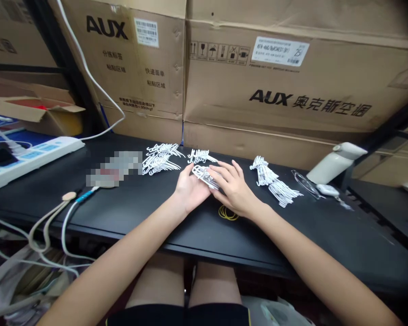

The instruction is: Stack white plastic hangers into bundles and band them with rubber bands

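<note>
Head view: mid-frame, left hand cupped a bundle of white clips, fingers curled round it. Right hand lay over it, fingers nearly straight, thumb hidden, grip unclear. Bands sat just below; bare table ran to the near edge.

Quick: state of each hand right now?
Left hand: closed, holding the white bundle.
Right hand: open, fingers resting on that white bundle.
</note>
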`<state>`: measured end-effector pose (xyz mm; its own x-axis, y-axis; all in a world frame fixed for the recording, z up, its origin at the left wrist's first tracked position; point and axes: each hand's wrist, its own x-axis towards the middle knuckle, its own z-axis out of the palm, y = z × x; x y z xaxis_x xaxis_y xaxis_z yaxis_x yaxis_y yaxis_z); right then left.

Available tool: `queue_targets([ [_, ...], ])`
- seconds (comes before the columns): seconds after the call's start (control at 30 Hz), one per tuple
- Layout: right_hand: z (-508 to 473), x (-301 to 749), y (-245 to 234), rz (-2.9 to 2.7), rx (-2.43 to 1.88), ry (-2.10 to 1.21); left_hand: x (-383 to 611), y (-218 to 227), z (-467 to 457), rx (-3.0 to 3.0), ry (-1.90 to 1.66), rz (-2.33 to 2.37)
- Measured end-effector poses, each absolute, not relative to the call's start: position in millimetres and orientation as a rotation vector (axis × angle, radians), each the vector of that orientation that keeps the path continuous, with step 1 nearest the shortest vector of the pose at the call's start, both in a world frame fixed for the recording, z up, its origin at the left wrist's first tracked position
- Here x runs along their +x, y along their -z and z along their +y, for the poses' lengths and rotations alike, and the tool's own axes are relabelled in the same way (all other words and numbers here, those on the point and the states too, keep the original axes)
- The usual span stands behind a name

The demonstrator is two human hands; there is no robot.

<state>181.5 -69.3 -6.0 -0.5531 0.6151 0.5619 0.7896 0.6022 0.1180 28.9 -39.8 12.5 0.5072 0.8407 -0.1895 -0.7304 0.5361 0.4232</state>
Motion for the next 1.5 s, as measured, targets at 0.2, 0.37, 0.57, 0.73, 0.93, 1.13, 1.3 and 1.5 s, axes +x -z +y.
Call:
queue_targets([
  [0.2, -57.6, 182.2, 13.3, -2.297, -1.055, 0.393, 30.4, -6.5, -39.3, 0.351, -0.882, 0.378],
  [0.37, -53.0, 187.3, 16.8, -2.106, -1.090, 0.306, 32.4, -8.3, -42.4, 0.392, -0.795, 0.324],
  [0.57, -45.7, 194.6, 24.4, -1.440, -1.211, -0.202, 32.7, -12.8, -47.3, 0.583, -0.626, 0.265],
  [0.73, -38.6, 186.4, 28.9, -0.842, -1.196, -0.832, 37.9, -8.7, -44.8, 0.809, -0.664, 0.425],
  [0.93, -46.5, 179.8, 20.9, -0.740, -1.102, -0.987, 50.7, 13.6, -45.7, 1.243, -1.132, 0.859],
  [1.13, -69.6, 154.0, 17.9, -1.187, -1.019, -0.703, 61.9, 23.8, -61.1, 1.396, -1.301, 0.726],
  [1.3, -77.3, 144.2, 20.2, -1.362, -1.055, -0.577, 58.5, 11.9, -60.1, 1.197, -1.404, 0.754],
  [1.5, -80.8, 149.3, 15.2, -1.588, -1.090, -0.524, 51.7, -1.0, -52.9, 0.936, -1.347, 0.684],
])
